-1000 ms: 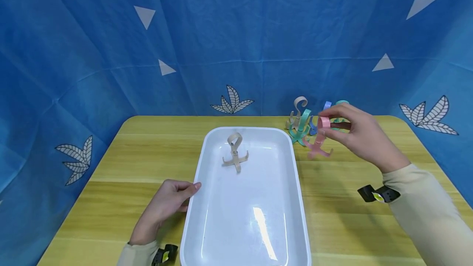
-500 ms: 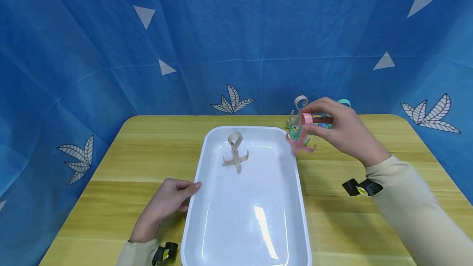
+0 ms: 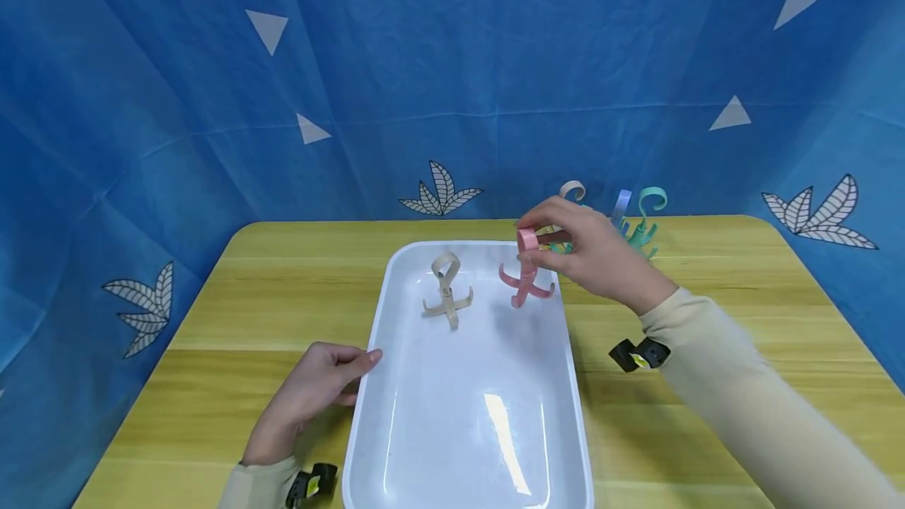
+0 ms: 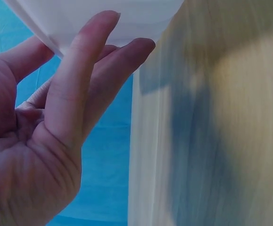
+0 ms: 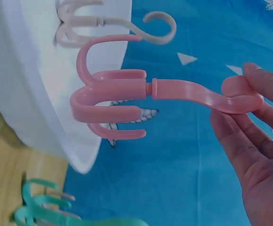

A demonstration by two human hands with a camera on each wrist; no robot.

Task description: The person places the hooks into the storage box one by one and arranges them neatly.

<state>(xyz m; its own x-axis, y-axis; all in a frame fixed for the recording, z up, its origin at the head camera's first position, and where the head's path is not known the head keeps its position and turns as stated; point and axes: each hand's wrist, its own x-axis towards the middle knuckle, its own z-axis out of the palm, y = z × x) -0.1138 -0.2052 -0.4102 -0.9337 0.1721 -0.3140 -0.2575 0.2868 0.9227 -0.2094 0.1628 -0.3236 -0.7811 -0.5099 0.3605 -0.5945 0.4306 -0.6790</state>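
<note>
My right hand pinches a pink multi-prong hanging hook by its curved top, prongs downward, over the far right part of a white tray. In the right wrist view, thumb and fingers grip the curl of the pink hook, and its prongs hang free. A beige hook of the same kind stands in the tray at the far left. My left hand holds the tray's left rim between thumb and fingers; the left wrist view shows the fingers under the tray wall.
Behind my right hand, at the table's back right, are a green hook, a blue-violet hook and a beige hook, partly hidden. A blue patterned cloth hangs behind the wooden table.
My right hand has carried the pink hook leftward from the hooks at the back right to above the tray. The left hand stays at the tray's rim.
</note>
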